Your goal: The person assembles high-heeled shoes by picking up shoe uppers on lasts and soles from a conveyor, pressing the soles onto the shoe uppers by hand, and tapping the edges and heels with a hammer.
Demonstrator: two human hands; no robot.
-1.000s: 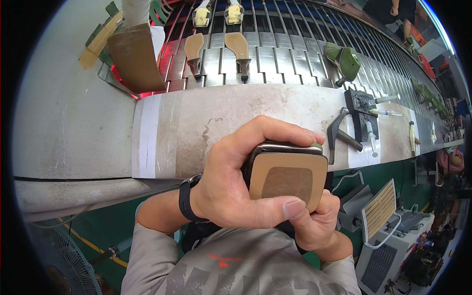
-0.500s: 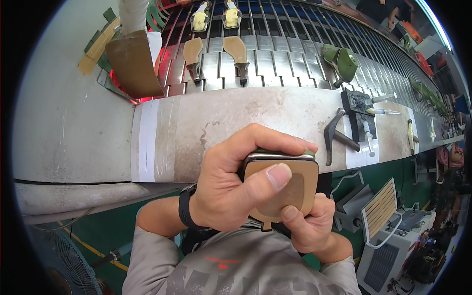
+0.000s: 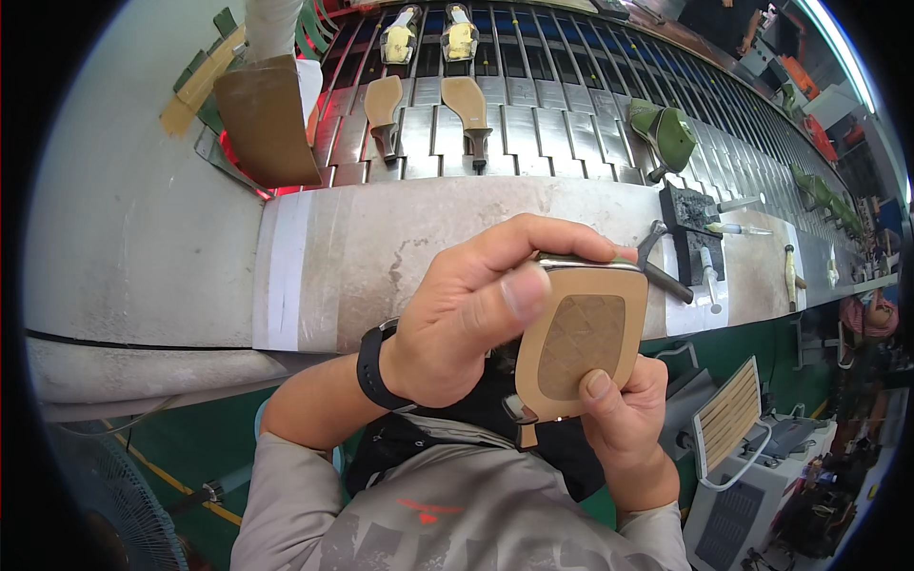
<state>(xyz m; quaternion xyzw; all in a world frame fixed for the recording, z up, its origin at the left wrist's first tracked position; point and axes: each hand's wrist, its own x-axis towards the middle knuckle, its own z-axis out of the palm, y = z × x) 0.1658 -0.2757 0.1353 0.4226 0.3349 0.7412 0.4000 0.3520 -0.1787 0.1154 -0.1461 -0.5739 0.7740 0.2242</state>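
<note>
Over the near edge of the bench, both my hands hold a heeled shoe (image 3: pixel 583 344) with its tan sole facing up. The sole has a darker textured panel in its middle, and the squared toe points away from me. My left hand (image 3: pixel 466 324) is closed round the toe, fingers along the shiny far edge and thumb at the sole's left side. Lower right, my right hand (image 3: pixel 624 409) grips the shoe with its thumb pressed on the sole; its other fingers are mostly hidden beneath. Part of the heel shows at the lower left of the shoe.
Two tan heeled soles (image 3: pixel 466 103) and two uppers with yellowish insides lie on the slatted metal conveyor (image 3: pixel 533 138), near a green shoe last (image 3: pixel 666 138). A hammer (image 3: pixel 666 276) and a black block (image 3: pixel 690 214) with syringes are on the bench. A fan stands lower left.
The shoe and both hands have moved to the right, and the shoe has tilted so more of its sole shows. My left thumb has shifted from the sole's middle toward its edge.
</note>
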